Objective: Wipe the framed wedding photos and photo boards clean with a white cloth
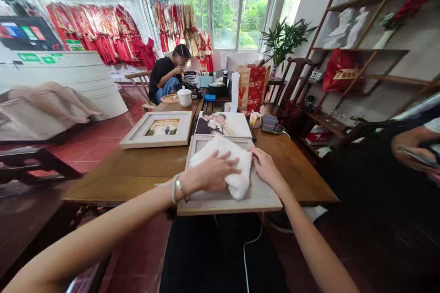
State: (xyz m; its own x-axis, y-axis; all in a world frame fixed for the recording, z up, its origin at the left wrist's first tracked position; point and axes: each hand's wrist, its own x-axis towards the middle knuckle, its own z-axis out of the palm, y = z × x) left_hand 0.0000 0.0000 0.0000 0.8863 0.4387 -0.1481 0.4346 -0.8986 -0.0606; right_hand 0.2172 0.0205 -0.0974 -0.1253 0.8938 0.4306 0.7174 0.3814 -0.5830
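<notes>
A folded white cloth [220, 146] lies bunched over a picture frame [206, 208] with a pale wooden rim, which rests at the table's near edge. My left hand [215, 171] is laid flat on top of the cloth with its fingers spread. At the cloth's right edge, the fingers of my right hand [263, 165] are curled in and appear to pinch it; their tips are partly hidden. Most of the frame's middle is covered by the cloth. Just beyond stands a wedding photo print [237, 126] of a couple. To its left lies a second white picture frame [134, 139] holding a small photo.
The wooden table [137, 183] also bears a phone [272, 124] on a cable, a small carton [255, 119], a lidded white cup [184, 97] and paper bags [254, 87]. A person [165, 73] sits at the far end; another person's arm [415, 142] shows at right.
</notes>
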